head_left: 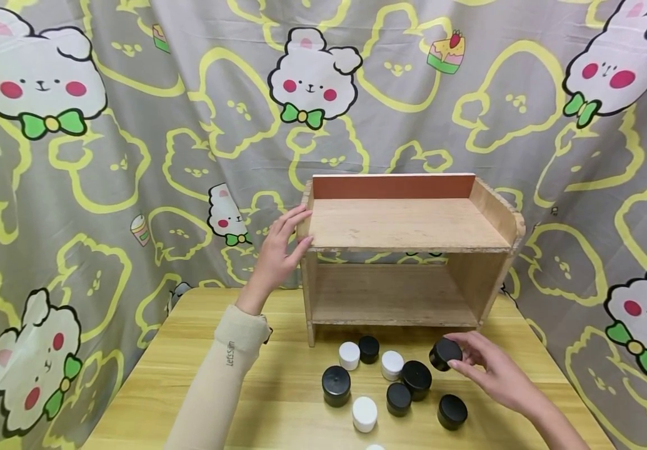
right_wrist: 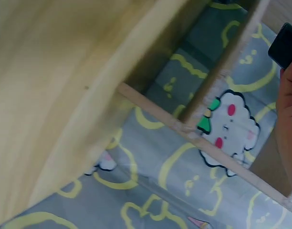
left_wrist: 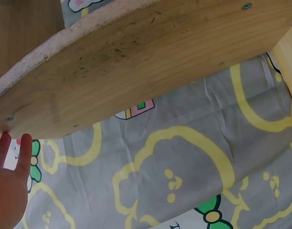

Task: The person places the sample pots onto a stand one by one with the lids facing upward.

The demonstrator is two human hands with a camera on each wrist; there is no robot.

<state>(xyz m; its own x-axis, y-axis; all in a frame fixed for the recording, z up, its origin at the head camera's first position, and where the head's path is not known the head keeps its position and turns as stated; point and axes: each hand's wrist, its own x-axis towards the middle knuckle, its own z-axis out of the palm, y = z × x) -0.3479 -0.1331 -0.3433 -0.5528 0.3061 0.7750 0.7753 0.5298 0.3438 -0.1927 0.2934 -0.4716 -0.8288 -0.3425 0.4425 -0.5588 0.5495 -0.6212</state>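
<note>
A wooden shelf (head_left: 393,224) is shown with smooth boards (head_left: 391,294) and rough, worn edges (left_wrist: 65,39).
Before the shelf, smooth, plastic-looking black jars (head_left: 336,385) and white jars (head_left: 364,414) are set on a wood-grained tabletop (head_left: 284,394); behind it, creased cloth (head_left: 188,175) is hung.

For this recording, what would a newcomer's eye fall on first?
Probably the cartoon-patterned curtain filling the background. Next comes the wooden shelf unit on the table, with the left grip touching its left side. In front sit round black containers and white containers, and the right grip holds another black one.
</note>
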